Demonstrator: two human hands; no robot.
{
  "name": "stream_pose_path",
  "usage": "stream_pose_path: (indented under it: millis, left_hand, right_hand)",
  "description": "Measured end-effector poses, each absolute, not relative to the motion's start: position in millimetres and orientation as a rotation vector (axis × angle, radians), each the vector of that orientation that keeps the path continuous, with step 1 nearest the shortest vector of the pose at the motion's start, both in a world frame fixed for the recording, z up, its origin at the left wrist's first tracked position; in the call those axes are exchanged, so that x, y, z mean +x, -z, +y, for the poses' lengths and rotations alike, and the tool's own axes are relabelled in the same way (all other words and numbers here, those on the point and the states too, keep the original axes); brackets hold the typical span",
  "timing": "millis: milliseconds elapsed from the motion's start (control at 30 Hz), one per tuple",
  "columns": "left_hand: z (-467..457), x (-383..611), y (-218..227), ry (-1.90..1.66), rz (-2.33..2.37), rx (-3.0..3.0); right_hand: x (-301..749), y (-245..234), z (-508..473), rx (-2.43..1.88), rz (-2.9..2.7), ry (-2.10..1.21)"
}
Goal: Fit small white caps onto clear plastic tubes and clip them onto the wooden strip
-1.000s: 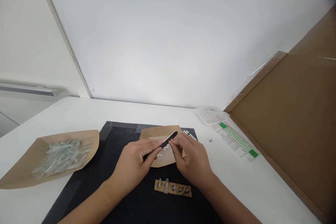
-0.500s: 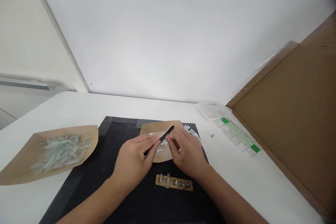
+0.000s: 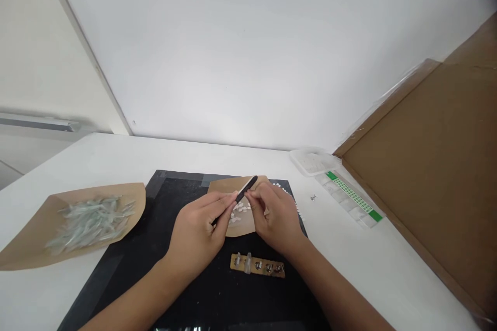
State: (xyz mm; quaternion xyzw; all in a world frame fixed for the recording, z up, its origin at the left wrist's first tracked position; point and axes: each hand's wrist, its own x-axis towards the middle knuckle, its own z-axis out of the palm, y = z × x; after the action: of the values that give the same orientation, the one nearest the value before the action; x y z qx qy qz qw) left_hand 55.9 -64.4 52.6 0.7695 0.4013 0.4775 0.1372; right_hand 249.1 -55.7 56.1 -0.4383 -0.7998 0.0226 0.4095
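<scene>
My left hand (image 3: 200, 220) pinches a slim black stick (image 3: 247, 189) with a pale strip along its upper side. It is tilted, its free end pointing up and to the right. My right hand (image 3: 275, 217) has thumb and forefinger pressed together close beside the stick; whatever is between them is too small to make out. Below the hands, on a black mat (image 3: 186, 289), lies a tan strip (image 3: 258, 265) bearing several small metal and clear pieces. Behind the hands is a brown paper tray (image 3: 229, 184) with small white pieces (image 3: 243, 207) in it.
To the left, a larger brown paper tray (image 3: 34, 238) holds a heap of clear greenish pieces (image 3: 93, 222). Rightward are small metal bits (image 3: 313, 197), a clear compartment box with a green label (image 3: 354, 196) and a translucent container (image 3: 310, 160). Cardboard (image 3: 427, 165) stands at the right.
The stick's free end has risen slightly and turned, showing more of its black side. Both hands remain close together in nearly the same place.
</scene>
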Motion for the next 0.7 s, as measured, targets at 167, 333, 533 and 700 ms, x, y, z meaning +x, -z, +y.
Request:
stream_pose_path:
  millis: [167, 333, 533, 700]
  left_hand:
    - [-62.9, 55.3, -50.5, -1.326, 1.13, 2.19]
    - [-62.4, 54.0, -51.7, -1.309, 1.153, 2.161]
    - [-62.7, 54.8, -53.5, -1.295, 1.128, 2.127]
    - [-64.0, 54.1, -52.7, -1.295, 1.125, 2.164]
  right_hand:
    - [247.3, -55.5, -53.2, -1.085, -2.123, 0.072]
    - [245.5, -53.3, -54.0, -1.103, -2.12, 0.166]
    - [245.2, -54.1, -54.7, -1.168, -2.026, 0.267]
    - [244.4, -57.2, -54.0, -1.118, -2.108, 0.243]
